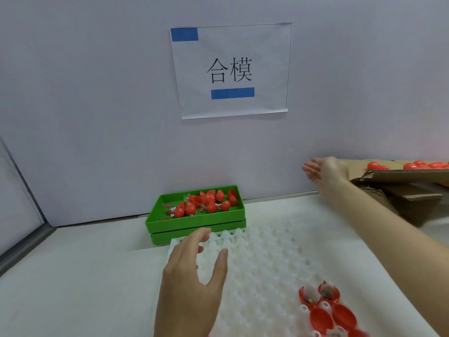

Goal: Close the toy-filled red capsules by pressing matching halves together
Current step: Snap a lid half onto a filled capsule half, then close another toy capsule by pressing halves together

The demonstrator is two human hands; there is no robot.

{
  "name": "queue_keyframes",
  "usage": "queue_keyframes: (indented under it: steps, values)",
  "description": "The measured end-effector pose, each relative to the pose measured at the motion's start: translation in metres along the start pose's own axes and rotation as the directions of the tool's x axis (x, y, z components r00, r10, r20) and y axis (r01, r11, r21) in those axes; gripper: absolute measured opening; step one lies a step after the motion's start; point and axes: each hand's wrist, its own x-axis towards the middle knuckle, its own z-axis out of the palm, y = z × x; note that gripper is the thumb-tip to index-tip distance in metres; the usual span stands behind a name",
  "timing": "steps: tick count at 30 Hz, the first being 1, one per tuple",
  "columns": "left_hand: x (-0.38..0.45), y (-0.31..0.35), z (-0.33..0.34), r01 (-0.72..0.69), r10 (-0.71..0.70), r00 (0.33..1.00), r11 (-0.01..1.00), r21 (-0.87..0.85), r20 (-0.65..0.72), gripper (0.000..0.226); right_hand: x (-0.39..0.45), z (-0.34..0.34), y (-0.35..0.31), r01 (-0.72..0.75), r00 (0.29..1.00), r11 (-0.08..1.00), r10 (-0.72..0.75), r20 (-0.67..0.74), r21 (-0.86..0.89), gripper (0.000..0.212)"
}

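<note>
Capsule halves open-side up, left hand spread above.

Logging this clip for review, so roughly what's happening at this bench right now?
A person is working on red toy capsules and holds nothing at this moment. The left hand hovers open over the white dimpled tray. The right hand reaches, fingers spread, toward the cardboard box of red halves. A few open, toy-filled capsule halves sit at the tray's near right corner, not yet closed. More red pieces lie in the green bin behind.
</note>
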Motion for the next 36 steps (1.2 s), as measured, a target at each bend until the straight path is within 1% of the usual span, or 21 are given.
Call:
queue_keyframes:
  steps: [1,3,5,6,8,9,11,14,17,18,20,25,30,31,33,35,36]
  values:
    - [0.001,-0.003,-0.001,0.012,-0.012,1.0,1.0,0.003,0.018,0.026,-0.009,-0.002,0.007,0.057,0.997,0.991,-0.051,0.052,-0.118,0.035]
    - [0.003,-0.008,-0.004,0.035,-0.035,0.999,0.999,0.0,0.041,0.026,-0.027,-0.008,0.02,0.181,0.968,0.927,-0.11,0.226,-0.328,0.03]
    - [0.005,-0.011,-0.008,0.059,-0.057,0.997,0.998,-0.026,0.048,0.021,-0.044,-0.017,0.028,0.293,0.911,0.823,-0.086,0.403,-0.487,0.026]
    - [0.005,-0.011,-0.008,0.067,-0.065,0.997,0.997,-0.034,0.052,0.02,-0.052,-0.023,0.031,0.341,0.884,0.763,-0.062,0.463,-0.549,0.026]
    - [0.005,-0.012,-0.01,0.07,-0.067,0.995,0.997,-0.033,0.075,0.022,-0.065,-0.036,0.037,0.411,0.848,0.666,-0.029,0.53,-0.622,0.027]
    - [0.006,-0.012,-0.01,0.067,-0.064,0.994,0.997,-0.029,0.092,0.023,-0.07,-0.043,0.04,0.435,0.84,0.637,-0.033,0.542,-0.636,0.027]
    - [0.005,-0.011,-0.011,0.061,-0.057,0.99,0.998,-0.029,0.131,0.025,-0.078,-0.061,0.049,0.468,0.846,0.614,-0.104,0.523,-0.635,0.029]
    - [0.004,-0.01,-0.011,0.063,-0.057,0.982,0.998,-0.027,0.178,0.022,-0.085,-0.095,0.066,0.466,0.88,0.637,-0.256,0.401,-0.615,0.03]
    - [0.004,-0.01,-0.012,0.051,-0.049,0.971,0.999,-0.001,0.236,0.019,-0.085,-0.119,0.079,0.419,0.908,0.642,-0.277,0.315,-0.643,0.03]
    - [0.003,-0.009,-0.012,0.046,-0.047,0.965,0.999,0.012,0.257,0.019,-0.084,-0.121,0.079,0.406,0.914,0.66,-0.274,0.301,-0.632,0.031]
    - [0.003,-0.009,-0.011,0.046,-0.054,0.956,0.998,0.035,0.287,0.019,-0.083,-0.12,0.08,0.409,0.912,0.663,-0.266,0.313,-0.627,0.032]
    - [0.003,-0.014,-0.011,0.06,-0.091,0.934,0.993,0.099,0.346,0.019,-0.088,-0.115,0.086,0.47,0.881,0.556,-0.248,0.404,-0.685,0.03]
    - [0.001,-0.016,-0.01,0.053,-0.104,0.918,0.988,0.142,0.382,0.021,-0.098,-0.11,0.079,0.514,0.855,0.525,-0.25,0.454,-0.678,0.026]
    - [0.002,-0.016,-0.01,0.051,-0.101,0.919,0.989,0.141,0.38,0.021,-0.103,-0.108,0.072,0.533,0.842,0.508,-0.237,0.485,-0.676,0.027]
    - [0.002,-0.016,-0.01,0.046,-0.094,0.922,0.99,0.133,0.376,0.021,-0.115,-0.101,0.052,0.6,0.786,0.42,-0.15,0.6,-0.68,0.03]
    - [0.003,-0.017,-0.009,0.046,-0.092,0.923,0.99,0.131,0.374,0.02,-0.131,-0.094,0.029,0.672,0.704,0.29,0.035,0.709,-0.681,0.032]
    - [0.002,-0.017,-0.009,0.046,-0.092,0.923,0.99,0.131,0.374,0.02,-0.139,-0.091,0.019,0.701,0.664,0.228,0.136,0.735,-0.676,0.031]
